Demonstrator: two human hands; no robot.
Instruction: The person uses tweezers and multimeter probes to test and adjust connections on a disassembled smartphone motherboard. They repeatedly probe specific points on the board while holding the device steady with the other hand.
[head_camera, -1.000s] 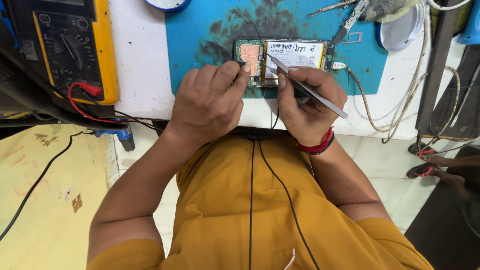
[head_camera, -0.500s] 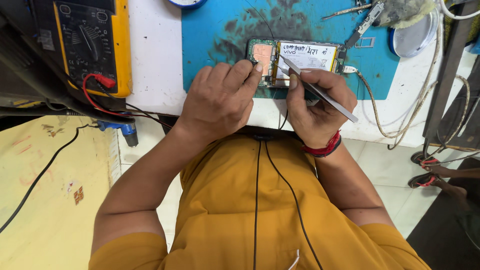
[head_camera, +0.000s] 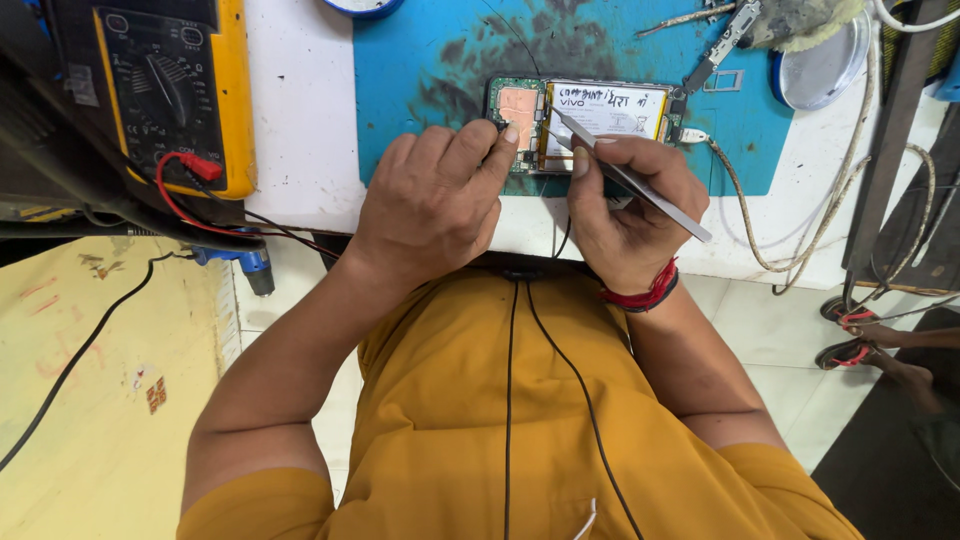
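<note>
While gripping one tweezers (head_camera: 630, 180), right hand (head_camera: 625, 215), left hand (head_camera: 435, 200), one opened phone (head_camera: 580, 120)

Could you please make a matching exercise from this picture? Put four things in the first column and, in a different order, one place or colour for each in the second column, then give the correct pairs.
Things:
1. opened phone
2. metal tweezers
3. multimeter
4. round metal dish

Places or colours:
A. yellow and black, at the far left of the bench
B. lying on the blue mat, under the fingertips of both hands
C. at the top right, past the mat's edge
D. held in the right hand, tip on the phone

Pairs: 1-B, 2-D, 3-A, 4-C
</note>
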